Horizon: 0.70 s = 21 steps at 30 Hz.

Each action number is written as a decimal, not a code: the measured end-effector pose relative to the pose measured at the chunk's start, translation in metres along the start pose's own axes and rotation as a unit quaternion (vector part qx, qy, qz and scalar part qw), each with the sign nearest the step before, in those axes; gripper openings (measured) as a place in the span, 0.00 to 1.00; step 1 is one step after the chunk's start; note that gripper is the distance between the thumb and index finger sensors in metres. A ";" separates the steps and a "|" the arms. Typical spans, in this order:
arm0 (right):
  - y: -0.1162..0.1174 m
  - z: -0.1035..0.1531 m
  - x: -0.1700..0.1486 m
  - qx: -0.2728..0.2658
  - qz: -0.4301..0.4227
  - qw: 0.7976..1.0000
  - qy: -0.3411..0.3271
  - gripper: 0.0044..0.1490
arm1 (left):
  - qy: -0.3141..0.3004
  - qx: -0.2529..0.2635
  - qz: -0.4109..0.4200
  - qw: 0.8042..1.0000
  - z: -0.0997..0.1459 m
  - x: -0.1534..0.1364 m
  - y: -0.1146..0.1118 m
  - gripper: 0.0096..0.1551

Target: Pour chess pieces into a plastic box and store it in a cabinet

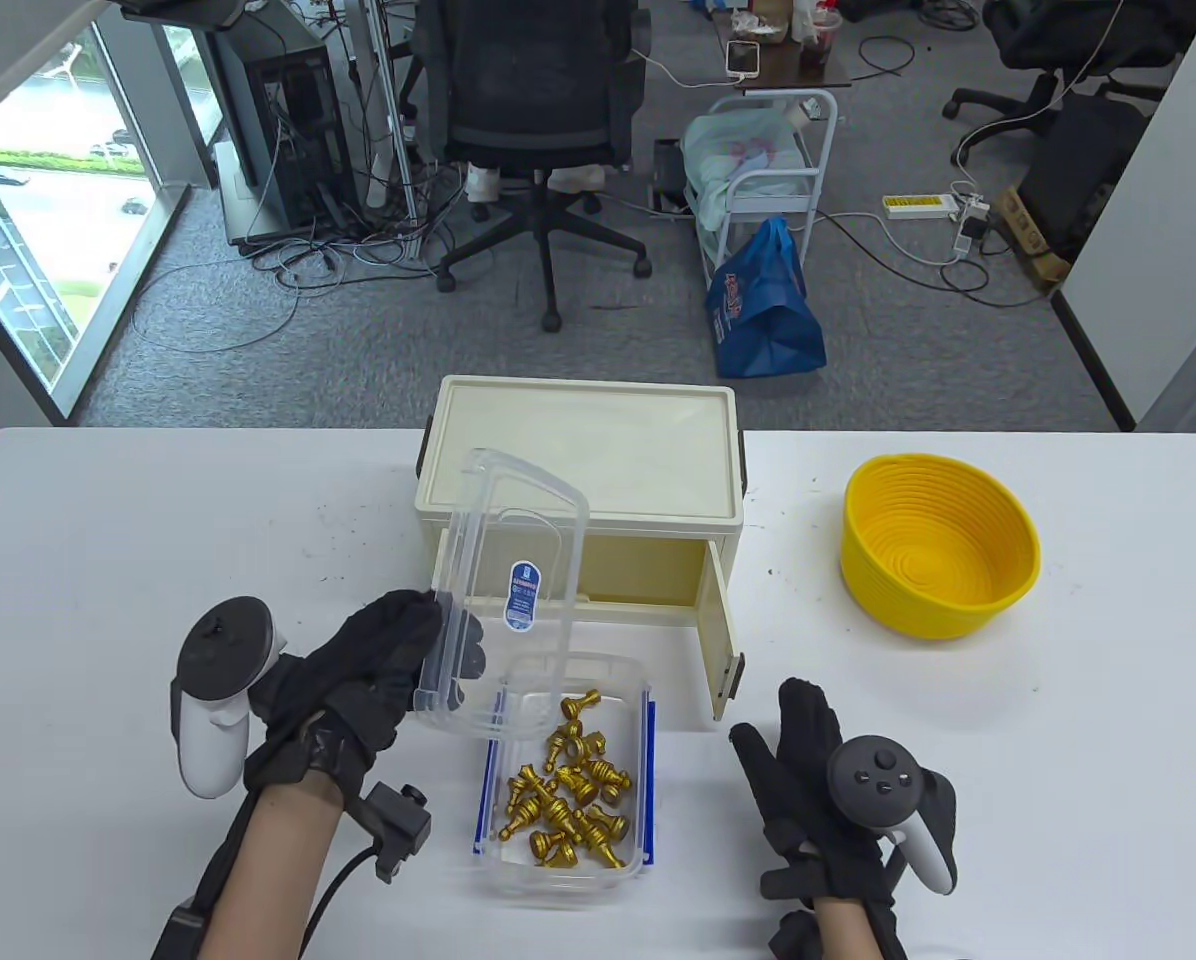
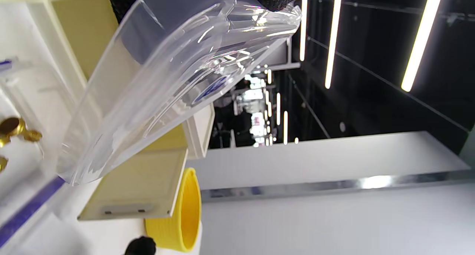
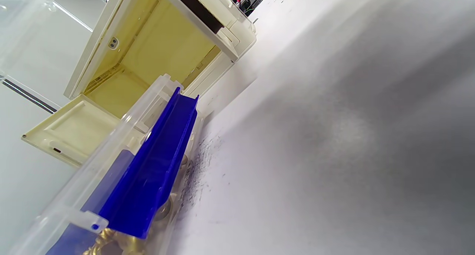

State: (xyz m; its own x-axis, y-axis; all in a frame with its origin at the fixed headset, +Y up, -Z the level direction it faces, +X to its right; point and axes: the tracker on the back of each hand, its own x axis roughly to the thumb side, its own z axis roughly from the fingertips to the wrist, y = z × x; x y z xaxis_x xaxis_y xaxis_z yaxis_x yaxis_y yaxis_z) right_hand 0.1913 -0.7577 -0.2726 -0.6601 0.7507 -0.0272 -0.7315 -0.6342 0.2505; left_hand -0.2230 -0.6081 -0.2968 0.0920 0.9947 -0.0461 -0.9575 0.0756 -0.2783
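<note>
A clear plastic box (image 1: pixel 634 700) with blue side clips stands on the white table near the front, with several gold chess pieces (image 1: pixel 568 790) inside. My left hand (image 1: pixel 428 650) grips the box's clear lid (image 1: pixel 518 590) and holds it tilted above the box's far left corner; the lid fills the left wrist view (image 2: pixel 167 80). My right hand (image 1: pixel 808 760) is open and empty, resting on the table right of the box. The cream cabinet (image 1: pixel 583 460) stands behind the box with its door (image 1: pixel 723 630) swung open. The right wrist view shows the blue clip (image 3: pixel 156 166) and the open cabinet (image 3: pixel 163 43).
A yellow ribbed bowl (image 1: pixel 938 545) stands empty at the right of the table. Beyond the table's far edge are an office chair (image 1: pixel 538 110), a blue bag (image 1: pixel 768 300) and cables on the floor.
</note>
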 end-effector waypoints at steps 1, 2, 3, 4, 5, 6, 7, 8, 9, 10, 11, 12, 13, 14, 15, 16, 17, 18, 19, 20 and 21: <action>0.000 0.000 0.000 0.000 0.000 1.000 0.001 0.53 | 0.006 -0.004 0.023 1.000 -0.002 -0.010 -0.004 0.20; 0.000 0.000 0.000 0.000 0.000 1.000 0.001 0.53 | 0.010 -0.007 0.035 0.999 -0.004 -0.016 -0.007 0.20; 0.000 0.000 -0.001 0.000 -0.001 1.000 0.001 0.53 | 0.016 -0.014 0.048 0.999 -0.005 -0.024 -0.010 0.20; 0.000 0.000 -0.001 -0.001 -0.002 1.000 0.001 0.53 | 0.018 -0.017 0.053 0.998 -0.006 -0.028 -0.012 0.20; -0.001 0.000 -0.001 -0.002 -0.003 1.000 0.001 0.53 | 0.026 -0.027 0.064 0.997 -0.007 -0.037 -0.015 0.20; -0.001 0.000 -0.001 -0.002 -0.004 1.000 -0.001 0.53 | 0.031 -0.030 0.073 0.996 -0.008 -0.045 -0.017 0.20; -0.001 0.001 -0.001 -0.002 -0.005 1.000 -0.001 0.53 | 0.034 -0.029 0.077 0.996 -0.008 -0.050 -0.019 0.20; -0.001 0.001 -0.001 -0.003 -0.006 1.000 -0.001 0.53 | 0.041 -0.027 0.081 0.996 -0.007 -0.057 -0.021 0.20; -0.001 0.000 -0.001 -0.003 -0.007 1.000 0.000 0.53 | 0.047 -0.023 0.084 0.995 -0.006 -0.064 -0.023 0.20; -0.001 0.000 -0.002 -0.002 -0.007 1.000 0.000 0.53 | 0.051 -0.021 0.086 0.995 -0.006 -0.068 -0.024 0.20; -0.001 0.000 -0.002 0.000 -0.007 1.000 0.001 0.53 | 0.058 -0.020 0.086 0.994 -0.004 -0.074 -0.026 0.20; -0.001 0.000 -0.002 0.000 -0.007 1.000 0.001 0.53 | 0.062 -0.020 0.087 0.994 -0.004 -0.077 -0.027 0.20; -0.001 0.000 -0.002 0.000 -0.007 1.000 0.001 0.52 | 0.065 -0.019 0.088 0.994 -0.003 -0.082 -0.029 0.20; -0.001 0.000 -0.002 0.000 -0.007 1.000 0.001 0.53 | 0.067 -0.022 0.087 0.994 -0.002 -0.085 -0.029 0.20; -0.001 0.000 -0.002 0.000 -0.007 1.000 0.001 0.52 | 0.072 -0.027 0.087 0.993 -0.002 -0.090 -0.030 0.20; -0.001 0.000 -0.002 0.001 -0.006 1.000 0.000 0.52 | 0.077 -0.027 0.091 0.993 -0.002 -0.094 -0.031 0.20; -0.001 0.000 -0.001 0.000 -0.002 1.000 0.002 0.52 | 0.080 -0.028 0.097 0.992 -0.002 -0.098 -0.032 0.20; -0.001 0.000 -0.001 -0.001 0.003 1.000 0.004 0.52 | 0.083 -0.032 0.100 0.991 -0.001 -0.103 -0.033 0.20; -0.001 0.000 -0.001 0.000 0.003 1.000 0.003 0.52 | 0.086 -0.033 0.100 0.991 -0.001 -0.106 -0.034 0.20; -0.001 0.000 -0.001 0.001 0.002 1.000 0.002 0.51 | 0.092 -0.032 0.100 0.990 -0.001 -0.110 -0.035 0.20; -0.001 0.000 -0.001 0.001 0.001 1.000 0.001 0.52 | 0.094 -0.032 0.099 0.990 -0.001 -0.113 -0.036 0.20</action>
State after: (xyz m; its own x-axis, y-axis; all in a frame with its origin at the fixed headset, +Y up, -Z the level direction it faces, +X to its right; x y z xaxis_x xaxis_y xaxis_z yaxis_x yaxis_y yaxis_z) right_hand 0.1922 -0.7578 -0.2728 -0.6625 0.7485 -0.0286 -0.7294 -0.6360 0.2520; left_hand -0.1988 -0.7230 -0.2824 -0.0404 0.9589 -0.2810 -0.9432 -0.1294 -0.3061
